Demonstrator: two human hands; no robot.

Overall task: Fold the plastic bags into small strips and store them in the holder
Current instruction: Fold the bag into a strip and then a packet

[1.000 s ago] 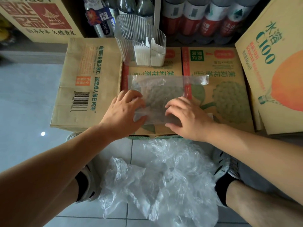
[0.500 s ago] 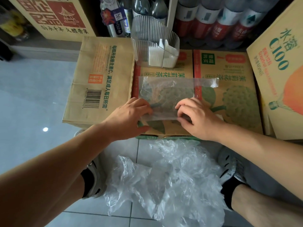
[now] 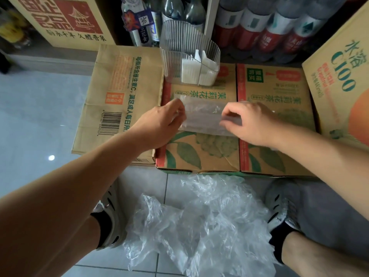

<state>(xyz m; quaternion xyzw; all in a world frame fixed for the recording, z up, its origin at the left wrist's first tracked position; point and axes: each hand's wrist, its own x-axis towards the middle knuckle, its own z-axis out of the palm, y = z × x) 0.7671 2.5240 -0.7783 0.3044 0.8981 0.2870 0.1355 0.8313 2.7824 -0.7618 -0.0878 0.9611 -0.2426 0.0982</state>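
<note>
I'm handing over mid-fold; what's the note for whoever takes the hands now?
Left hand: pinches the left end of the plastic bag.
Right hand: pinches its right end, fingers curled.
The bag lies as a flat band on the cardboard box, on the near side of the holder.
Done: folded strips stand in the holder.
Left: fold this band narrower, store it, then work through the loose bags on the floor.
</note>
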